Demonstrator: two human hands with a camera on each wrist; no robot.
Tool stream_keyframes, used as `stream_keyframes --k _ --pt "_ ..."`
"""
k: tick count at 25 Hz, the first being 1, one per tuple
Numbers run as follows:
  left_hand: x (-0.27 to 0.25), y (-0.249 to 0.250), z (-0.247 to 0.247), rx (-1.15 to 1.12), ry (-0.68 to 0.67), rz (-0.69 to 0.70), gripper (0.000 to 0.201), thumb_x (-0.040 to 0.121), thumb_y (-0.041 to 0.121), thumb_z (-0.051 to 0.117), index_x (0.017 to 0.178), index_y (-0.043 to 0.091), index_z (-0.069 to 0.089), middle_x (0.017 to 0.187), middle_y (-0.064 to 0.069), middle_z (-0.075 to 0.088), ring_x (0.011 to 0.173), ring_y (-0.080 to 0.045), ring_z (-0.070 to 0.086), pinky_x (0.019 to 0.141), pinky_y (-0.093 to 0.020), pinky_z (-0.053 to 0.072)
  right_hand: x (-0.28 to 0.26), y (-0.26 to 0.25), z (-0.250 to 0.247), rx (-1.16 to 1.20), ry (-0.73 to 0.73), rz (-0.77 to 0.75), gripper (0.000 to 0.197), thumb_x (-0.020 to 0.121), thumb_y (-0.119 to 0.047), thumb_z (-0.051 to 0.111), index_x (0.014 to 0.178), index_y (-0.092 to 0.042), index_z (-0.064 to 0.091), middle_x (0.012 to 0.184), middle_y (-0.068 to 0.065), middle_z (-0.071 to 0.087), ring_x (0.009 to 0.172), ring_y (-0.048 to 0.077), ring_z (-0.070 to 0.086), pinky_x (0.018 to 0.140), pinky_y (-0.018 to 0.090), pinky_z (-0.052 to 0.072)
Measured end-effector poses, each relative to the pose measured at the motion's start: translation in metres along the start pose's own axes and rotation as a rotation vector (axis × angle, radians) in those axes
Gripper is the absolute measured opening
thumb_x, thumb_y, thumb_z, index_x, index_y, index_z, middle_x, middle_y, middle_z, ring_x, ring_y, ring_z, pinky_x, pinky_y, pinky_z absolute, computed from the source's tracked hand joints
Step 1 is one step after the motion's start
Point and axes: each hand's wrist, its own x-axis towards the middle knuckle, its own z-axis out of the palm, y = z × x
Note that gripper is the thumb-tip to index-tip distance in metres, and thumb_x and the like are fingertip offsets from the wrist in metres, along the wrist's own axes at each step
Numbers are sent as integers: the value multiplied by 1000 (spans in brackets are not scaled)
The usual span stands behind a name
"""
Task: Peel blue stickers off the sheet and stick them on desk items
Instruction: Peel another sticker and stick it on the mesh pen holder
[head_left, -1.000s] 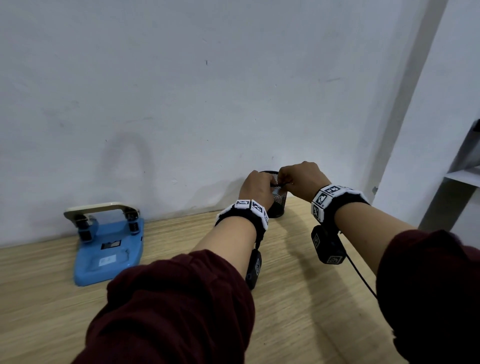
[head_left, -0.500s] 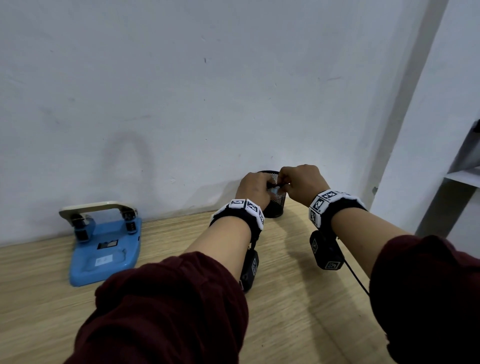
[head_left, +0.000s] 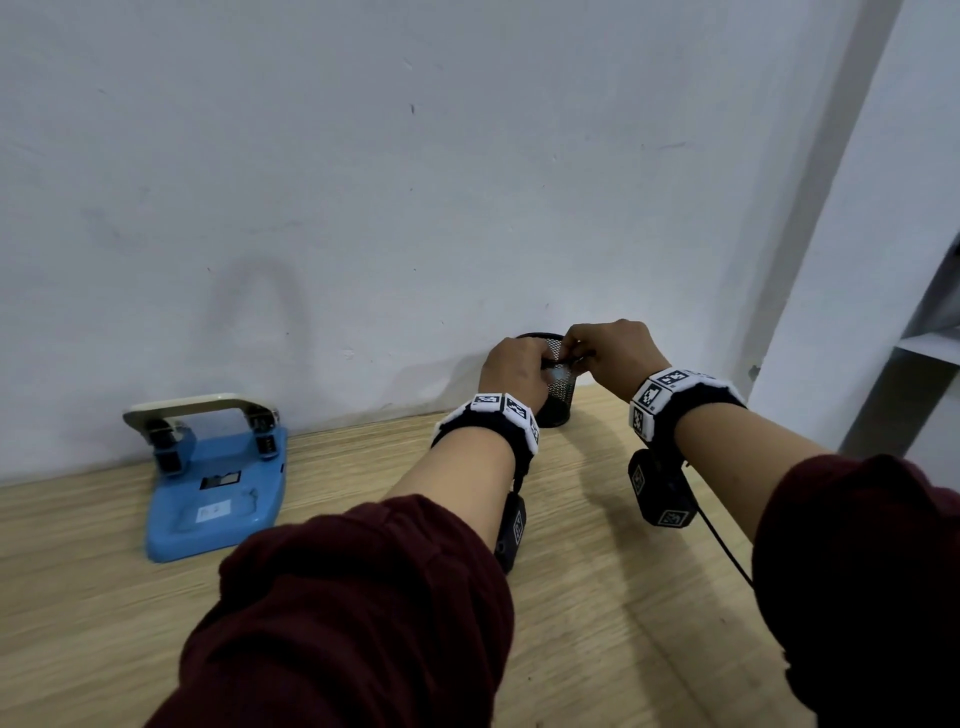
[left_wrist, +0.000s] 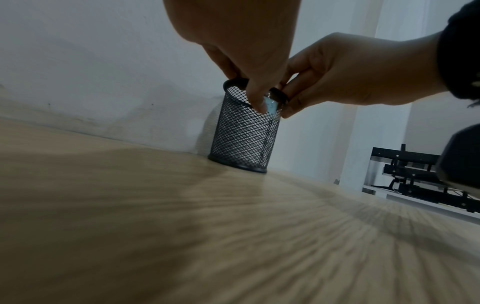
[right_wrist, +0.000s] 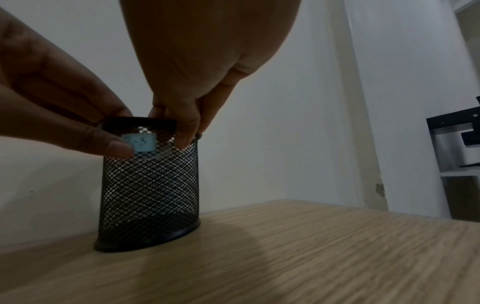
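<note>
A black mesh pen holder (head_left: 555, 400) stands on the wooden desk by the wall. A small blue sticker (right_wrist: 144, 142) with handwriting lies on its outer mesh just under the rim. My left hand (head_left: 543, 366) holds the holder's rim, its thumb (right_wrist: 111, 146) pressing the sticker's left edge against the mesh. My right hand (head_left: 575, 357) pinches the rim on the right side, and its fingertips (right_wrist: 185, 133) sit beside the sticker. The sticker (left_wrist: 271, 107) also shows next to the left thumb. No sticker sheet is in view.
A blue two-hole punch (head_left: 218, 483) sits on the desk (head_left: 597, 597) at the left, against the wall. A white shelf (head_left: 930, 343) with dark equipment stands past the desk's right end.
Both hands have stayed at the pen holder's rim, shifting only slightly. The blue sticker now shows between them.
</note>
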Motion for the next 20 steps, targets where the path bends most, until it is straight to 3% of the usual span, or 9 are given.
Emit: stream_keyframes --k 3,6,10,14,20 --pt "0 0 0 -3 -4 -5 24 84 15 63 106 17 71 102 -11 74 99 -31 67 83 -35 55 0 1 -10 -40 -111 -7 34 74 0 65 100 -21 68 102 -2 76 98 14 71 75 16 38" --pt "-2 4 -4 11 -2 3 25 85 13 60 107 16 71 104 -12 73 101 -33 66 84 -35 53 0 -3 -17 -105 -182 -10 49 60 -25 86 104 -23 66 107 -6 74 104 13 66 79 19 34" --pt "-6 7 -8 25 -13 16 25 85 13 58 107 11 71 106 -15 72 103 -34 64 84 -35 51 0 -7 -14 -112 -103 -10 40 62 -38 82 98 -26 69 101 -5 75 99 15 66 77 20 32" --pt "-4 8 -8 47 -21 -5 24 86 14 58 106 12 70 107 -14 71 104 -34 63 84 -35 51 6 -5 -7 -123 -59 -12 22 75 -30 73 96 -23 70 98 -3 76 100 17 66 76 19 31" --pt "-1 5 -5 51 -9 -7 25 86 14 60 108 12 70 108 -13 72 105 -33 63 87 -36 52 -3 4 13 25 131 -3 17 74 -14 69 90 -20 72 87 -1 78 92 20 70 74 18 35"
